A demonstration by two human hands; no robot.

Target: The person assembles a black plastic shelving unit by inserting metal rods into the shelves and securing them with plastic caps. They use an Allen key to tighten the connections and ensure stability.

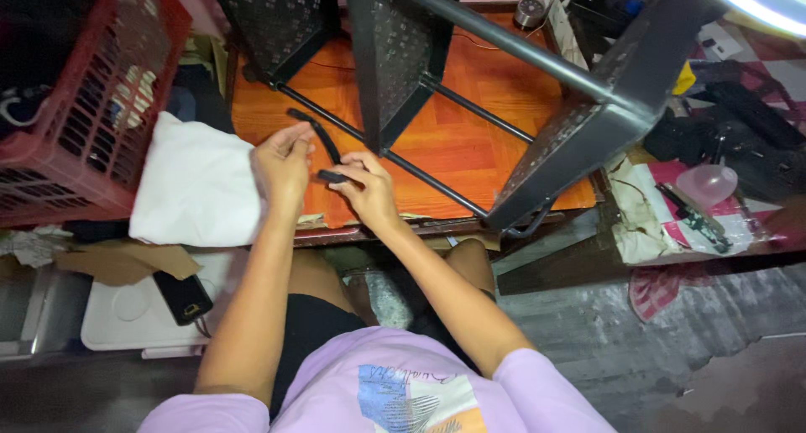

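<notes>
Head view: biggest item is the dark metal rack frame (512, 89) lying across your orange wooden tabletop (453, 139). Its perforated panels run out of shot at the top, so you can't see its full shape. Red plastic crate (92, 97) on your left is cut off by the edge, contents too dark to make out. White folded cloth (197, 185) sits just beside your left hand. Black phone (182, 297) lies on a white tray (126, 311) below the table edge. Clutter at far right is a tangle of dark gear, hard to read.

Your item: a thin black strap (323, 139), narrow, slightly curved, matte. Far end rests on the tabletop next to a frame rod; near end comes down into your fingers.

Left hand (284, 160) has thumb and fingertips pinched together at the strap's upper stretch; actual contact is too small to confirm. Right hand (365, 189) is closed, pinching the strap's lower end between thumb and forefinger. Strap spans the gap between both hands.
</notes>
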